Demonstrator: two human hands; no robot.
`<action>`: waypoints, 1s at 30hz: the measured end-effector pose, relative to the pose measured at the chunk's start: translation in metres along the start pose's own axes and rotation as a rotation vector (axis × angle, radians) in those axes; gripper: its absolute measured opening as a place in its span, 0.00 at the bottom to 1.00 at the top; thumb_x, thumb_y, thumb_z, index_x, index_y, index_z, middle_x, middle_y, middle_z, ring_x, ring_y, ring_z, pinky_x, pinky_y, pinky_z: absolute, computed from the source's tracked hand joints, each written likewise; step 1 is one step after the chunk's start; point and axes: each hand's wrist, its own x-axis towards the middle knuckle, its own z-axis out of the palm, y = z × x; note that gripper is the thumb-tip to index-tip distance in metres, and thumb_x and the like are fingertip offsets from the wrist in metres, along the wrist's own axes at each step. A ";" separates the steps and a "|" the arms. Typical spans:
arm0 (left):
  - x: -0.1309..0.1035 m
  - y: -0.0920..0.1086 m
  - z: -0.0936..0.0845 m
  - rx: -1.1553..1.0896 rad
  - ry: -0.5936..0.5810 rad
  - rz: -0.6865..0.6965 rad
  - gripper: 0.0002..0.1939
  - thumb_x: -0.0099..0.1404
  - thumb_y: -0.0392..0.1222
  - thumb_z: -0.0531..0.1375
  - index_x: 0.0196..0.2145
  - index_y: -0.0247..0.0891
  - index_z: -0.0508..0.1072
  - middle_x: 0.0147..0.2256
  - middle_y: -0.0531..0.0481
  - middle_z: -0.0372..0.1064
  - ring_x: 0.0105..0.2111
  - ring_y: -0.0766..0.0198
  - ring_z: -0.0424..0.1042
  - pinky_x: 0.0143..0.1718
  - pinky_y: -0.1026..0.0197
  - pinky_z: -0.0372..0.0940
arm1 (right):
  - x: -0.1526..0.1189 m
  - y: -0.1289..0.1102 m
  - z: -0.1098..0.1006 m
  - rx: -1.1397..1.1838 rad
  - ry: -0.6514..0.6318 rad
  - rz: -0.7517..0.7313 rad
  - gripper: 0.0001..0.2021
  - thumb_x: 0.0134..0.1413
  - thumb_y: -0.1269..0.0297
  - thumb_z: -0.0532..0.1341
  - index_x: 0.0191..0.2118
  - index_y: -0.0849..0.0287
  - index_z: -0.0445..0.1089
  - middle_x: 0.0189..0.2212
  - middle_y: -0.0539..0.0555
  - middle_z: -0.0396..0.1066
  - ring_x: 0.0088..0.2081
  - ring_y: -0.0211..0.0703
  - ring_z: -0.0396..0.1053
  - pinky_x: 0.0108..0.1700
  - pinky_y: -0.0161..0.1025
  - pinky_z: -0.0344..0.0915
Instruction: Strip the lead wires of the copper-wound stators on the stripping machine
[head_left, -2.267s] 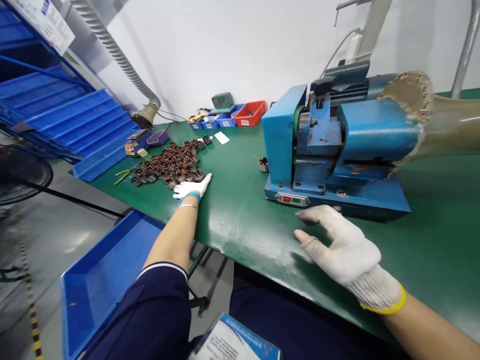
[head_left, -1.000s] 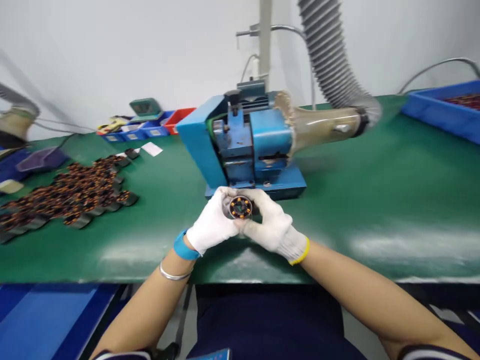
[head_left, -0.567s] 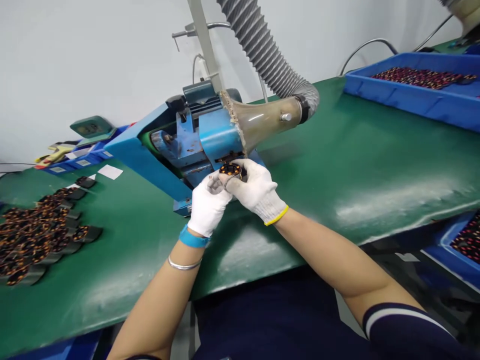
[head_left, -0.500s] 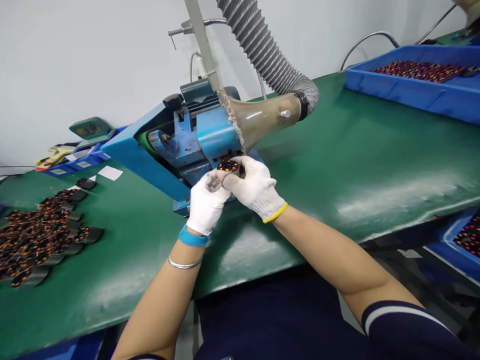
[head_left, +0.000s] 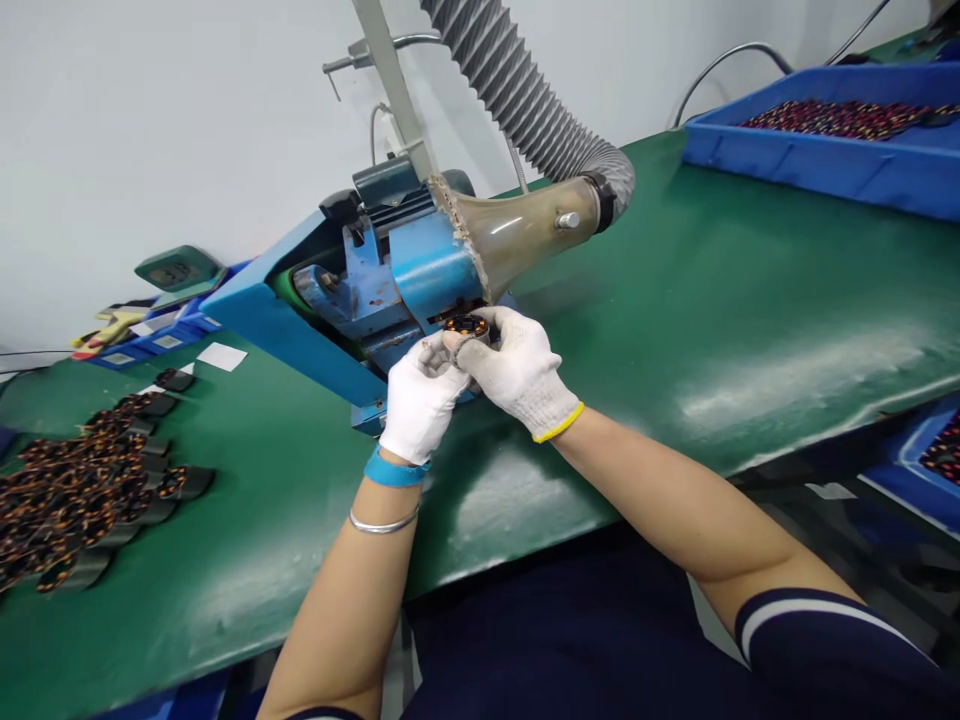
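Note:
A small round motor stator (head_left: 466,325), black on top with copper-coloured spots around it, is held at the front of a blue belt machine (head_left: 431,255). My right hand (head_left: 523,368), in a white knit glove with a yellow cuff edge, grips it from the right, thumb in front. From the lower left my left hand (head_left: 424,398), also gloved, has its fingers curled against the stator's near side. Its fingertips are partly hidden. The stator sits right beside the machine's opening; whether it touches the machine I cannot tell.
A grey ribbed hose (head_left: 540,110) joins the machine's funnel (head_left: 517,235). Many similar stators (head_left: 97,480) lie on the green table (head_left: 675,330) at left. A blue tray (head_left: 810,165) of small parts stands back right, another bin (head_left: 911,480) lower right. Small blue boxes (head_left: 161,335) sit back left.
Both hands and the stator have shifted slightly right along the machine's front. Both hands keep their grip. The camera view has also moved a little.

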 end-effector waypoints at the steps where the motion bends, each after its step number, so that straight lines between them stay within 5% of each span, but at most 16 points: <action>1: 0.001 0.000 0.001 0.002 0.001 0.007 0.21 0.43 0.48 0.72 0.33 0.36 0.74 0.37 0.47 0.77 0.40 0.57 0.75 0.45 0.56 0.71 | 0.001 0.000 -0.001 0.016 -0.009 0.004 0.16 0.43 0.59 0.67 0.38 0.62 0.73 0.32 0.53 0.76 0.34 0.43 0.74 0.40 0.41 0.73; 8: -0.012 -0.005 -0.004 0.027 -0.045 0.058 0.27 0.46 0.50 0.71 0.41 0.37 0.70 0.41 0.44 0.76 0.42 0.56 0.76 0.47 0.55 0.72 | -0.011 0.000 -0.002 0.005 -0.025 -0.026 0.21 0.43 0.56 0.68 0.43 0.61 0.72 0.38 0.56 0.77 0.38 0.46 0.75 0.42 0.43 0.73; 13: -0.037 -0.010 -0.025 0.189 -0.016 0.193 0.33 0.46 0.50 0.72 0.48 0.40 0.66 0.47 0.43 0.72 0.48 0.54 0.74 0.51 0.53 0.70 | -0.030 0.000 -0.006 -0.191 -0.260 -0.389 0.25 0.46 0.56 0.68 0.50 0.60 0.70 0.45 0.58 0.73 0.46 0.49 0.73 0.50 0.43 0.71; 16: -0.041 -0.014 -0.033 0.239 0.006 0.200 0.32 0.46 0.51 0.72 0.45 0.41 0.65 0.45 0.44 0.72 0.45 0.55 0.75 0.49 0.53 0.71 | -0.031 0.001 -0.010 -0.329 -0.381 -0.467 0.27 0.49 0.52 0.65 0.54 0.58 0.67 0.50 0.58 0.71 0.49 0.51 0.72 0.52 0.45 0.70; 23: -0.038 -0.013 -0.040 0.293 0.057 0.226 0.29 0.51 0.51 0.69 0.48 0.39 0.68 0.45 0.44 0.71 0.46 0.55 0.74 0.50 0.52 0.70 | -0.028 0.000 -0.010 -0.597 -0.394 -0.668 0.21 0.61 0.56 0.54 0.56 0.60 0.67 0.49 0.61 0.72 0.45 0.50 0.73 0.44 0.43 0.72; 27: -0.038 -0.009 -0.040 0.306 0.046 0.159 0.29 0.50 0.47 0.69 0.49 0.38 0.69 0.49 0.43 0.72 0.48 0.54 0.74 0.52 0.52 0.70 | -0.029 -0.001 -0.010 -0.660 -0.377 -0.629 0.19 0.61 0.58 0.53 0.51 0.59 0.73 0.42 0.60 0.75 0.39 0.50 0.74 0.39 0.43 0.71; 30: -0.038 -0.010 -0.039 0.273 0.045 0.111 0.28 0.48 0.44 0.70 0.46 0.39 0.69 0.45 0.44 0.75 0.44 0.55 0.76 0.48 0.52 0.72 | -0.025 0.001 -0.010 -0.383 -0.333 -0.423 0.15 0.58 0.62 0.54 0.45 0.59 0.74 0.38 0.57 0.76 0.38 0.46 0.74 0.41 0.41 0.72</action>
